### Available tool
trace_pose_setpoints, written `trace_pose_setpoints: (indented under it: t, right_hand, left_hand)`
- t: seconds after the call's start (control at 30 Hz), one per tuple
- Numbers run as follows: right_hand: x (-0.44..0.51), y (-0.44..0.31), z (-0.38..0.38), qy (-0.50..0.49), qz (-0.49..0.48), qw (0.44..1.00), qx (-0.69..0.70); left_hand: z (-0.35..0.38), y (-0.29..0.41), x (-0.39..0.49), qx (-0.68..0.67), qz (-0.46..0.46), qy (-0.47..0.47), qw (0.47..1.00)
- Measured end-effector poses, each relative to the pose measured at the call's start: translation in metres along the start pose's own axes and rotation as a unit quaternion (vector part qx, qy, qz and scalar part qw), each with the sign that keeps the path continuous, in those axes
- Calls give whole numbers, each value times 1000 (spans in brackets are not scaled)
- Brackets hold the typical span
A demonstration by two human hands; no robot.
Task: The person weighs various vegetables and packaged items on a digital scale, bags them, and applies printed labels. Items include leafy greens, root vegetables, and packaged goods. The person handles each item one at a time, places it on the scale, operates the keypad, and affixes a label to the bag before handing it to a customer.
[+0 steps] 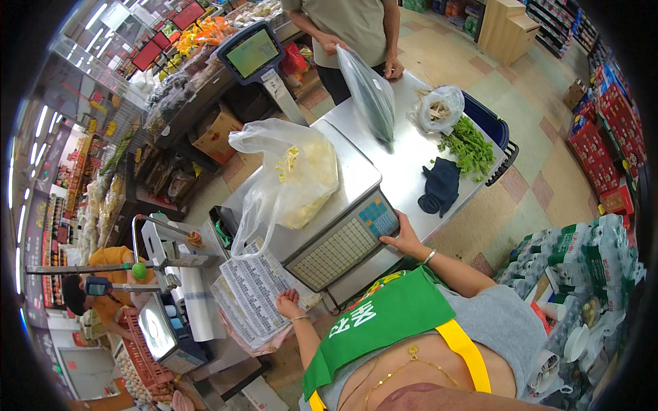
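My right hand (406, 239) clasps the near right corner of an electronic weighing scale (342, 241), its thumb by the blue keys. Loosely curled, my left hand (289, 304) is over printed list sheets (254, 295) left of the keypad, with nothing visible in it. On the scale's steel platform (354, 172) rests a clear plastic bag (308, 180) of pale yellow produce, probably sprouts. Its handles hang over the platform's front edge. Behind the platform stands the scale's display (252, 54). A person opposite holds a plastic bag with a long dark green item (370, 103) above the steel counter.
On the counter lie a dark cloth (440, 187), leafy greens (469, 149) and a small bag (440, 108). A blue basket (486, 120) is beside it. Bottled water packs (570, 257) stack at right. Another scale (164, 329) and a bag roll (195, 308) stand left, near another person.
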State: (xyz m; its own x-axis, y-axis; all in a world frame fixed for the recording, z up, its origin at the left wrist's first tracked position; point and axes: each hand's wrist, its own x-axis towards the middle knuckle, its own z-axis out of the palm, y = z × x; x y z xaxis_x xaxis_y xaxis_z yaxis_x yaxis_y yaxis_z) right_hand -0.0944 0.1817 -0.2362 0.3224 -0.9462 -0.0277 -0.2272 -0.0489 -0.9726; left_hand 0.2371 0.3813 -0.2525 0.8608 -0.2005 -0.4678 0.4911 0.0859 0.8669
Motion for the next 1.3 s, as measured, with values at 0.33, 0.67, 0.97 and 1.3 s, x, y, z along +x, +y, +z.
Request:
trace_pose_setpoints:
  t: [0.33, 0.67, 0.97, 1.3]
  right_hand:
    - [-1, -3, 1, 13, -16, 999, -42]
    - [-3, -4, -9, -42, 14, 999, 1]
    - [0, -1, -2, -14, -9, 999, -29]
    - [-2, -15, 2, 5, 12, 1000, 27]
  left_hand:
    - [-17, -11, 15, 39, 15, -1, 999]
    - [-14, -4, 9, 56, 12, -13, 998]
    - [-8, 0, 2, 65, 14, 3, 998]
    - [-12, -5, 9, 69, 17, 5, 997]
